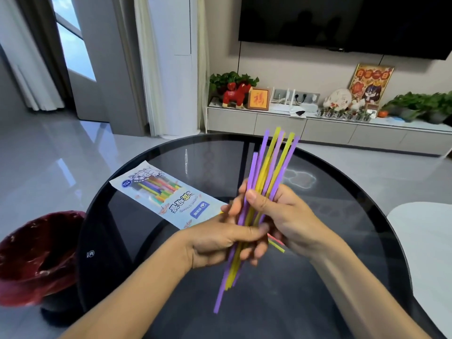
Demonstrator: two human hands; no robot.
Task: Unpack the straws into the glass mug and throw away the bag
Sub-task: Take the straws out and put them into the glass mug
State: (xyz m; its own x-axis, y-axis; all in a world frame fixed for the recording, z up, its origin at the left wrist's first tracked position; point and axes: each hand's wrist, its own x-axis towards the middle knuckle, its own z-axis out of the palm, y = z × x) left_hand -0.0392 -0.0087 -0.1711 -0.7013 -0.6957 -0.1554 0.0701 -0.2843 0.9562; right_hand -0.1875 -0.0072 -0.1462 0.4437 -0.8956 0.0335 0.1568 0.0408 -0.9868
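Head view: at frame centre both hands, left (220, 243) and right (281, 214), clasp the splayed straws (271, 167) above the worktop (318, 277). Bag (166, 196) lies centre-left; no mug visible. Square the ends first, so none slip.

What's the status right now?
Both hands, left and right, gripping straws. Bag flat on table. Mug unseen.
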